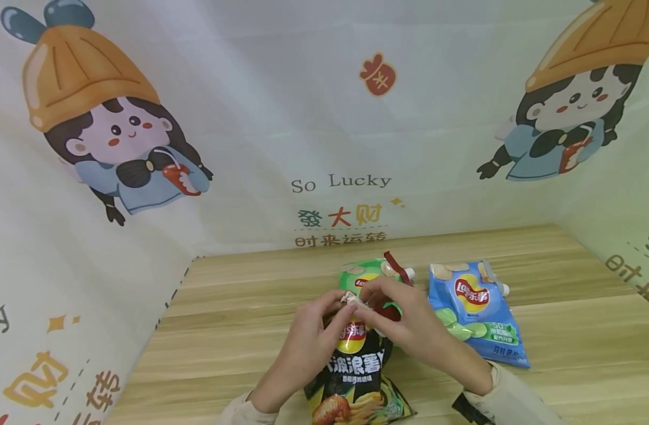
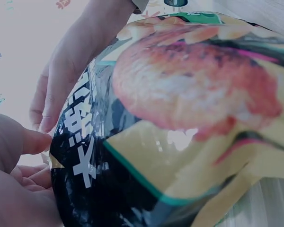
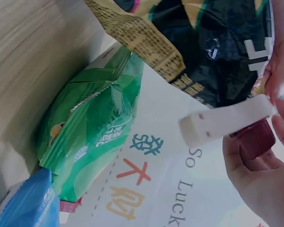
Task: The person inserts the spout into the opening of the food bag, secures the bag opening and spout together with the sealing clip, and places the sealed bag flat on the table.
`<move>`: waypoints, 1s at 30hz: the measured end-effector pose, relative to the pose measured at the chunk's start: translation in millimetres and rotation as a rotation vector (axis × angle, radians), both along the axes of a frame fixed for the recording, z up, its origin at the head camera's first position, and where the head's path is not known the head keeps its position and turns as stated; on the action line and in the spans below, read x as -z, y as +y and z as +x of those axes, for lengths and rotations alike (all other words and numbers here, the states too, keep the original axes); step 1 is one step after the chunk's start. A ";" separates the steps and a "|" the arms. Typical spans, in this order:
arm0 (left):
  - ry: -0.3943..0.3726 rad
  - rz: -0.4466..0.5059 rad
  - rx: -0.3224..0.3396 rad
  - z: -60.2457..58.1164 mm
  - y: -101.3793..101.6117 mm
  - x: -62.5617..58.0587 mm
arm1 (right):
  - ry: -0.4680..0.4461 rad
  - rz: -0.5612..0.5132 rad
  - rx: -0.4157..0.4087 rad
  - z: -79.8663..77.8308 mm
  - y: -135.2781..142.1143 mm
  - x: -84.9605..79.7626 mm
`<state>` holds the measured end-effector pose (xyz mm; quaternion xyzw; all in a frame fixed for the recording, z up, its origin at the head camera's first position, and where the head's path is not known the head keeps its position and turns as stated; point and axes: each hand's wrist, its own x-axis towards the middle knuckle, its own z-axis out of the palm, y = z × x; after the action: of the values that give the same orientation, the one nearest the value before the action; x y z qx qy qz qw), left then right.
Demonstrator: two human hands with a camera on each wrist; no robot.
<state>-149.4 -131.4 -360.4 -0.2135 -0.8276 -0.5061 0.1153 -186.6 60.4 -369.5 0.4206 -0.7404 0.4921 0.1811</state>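
Observation:
A black chip bag [image 1: 351,366] with a chicken wing and fries printed on its front stands upright between the two hands. My left hand [image 1: 310,332] pinches its gathered top edge between thumb and fingers. On the other side of that edge, the thumb and fingertips of my right hand [image 1: 422,323] come up to the bag's top. A dark red and white bag clip [image 3: 258,139] is held in the curled right fingers, its white bar sticking out beside the bag. In the left wrist view the bulging bag [image 2: 132,165] fills most of the picture.
Behind the black bag lies a green chip bag [image 1: 364,268] with a dark red clip [image 1: 399,268] across its corner. To the right is a blue chip bag [image 1: 475,313] with a grey clip [image 1: 492,274]. A printed cloth [image 1: 250,147] walls the wooden table [image 1: 223,319].

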 end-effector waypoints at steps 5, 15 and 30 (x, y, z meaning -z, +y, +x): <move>0.017 -0.049 -0.013 1.2 0.1 -0.2 | 0.111 -0.011 0.000 0.0 -0.7 1.5; 0.107 -0.075 -0.026 2.0 4.0 3.6 | 0.055 -0.037 -0.036 -1.1 -1.7 1.8; 0.256 -0.053 0.004 1.8 5.8 10.3 | -0.013 -0.065 -0.096 -2.2 -2.3 8.0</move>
<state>-147.6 -125.6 -370.7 -0.2812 -0.8188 -0.4529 0.2132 -188.8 58.1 -377.5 0.4464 -0.7041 0.5267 0.1658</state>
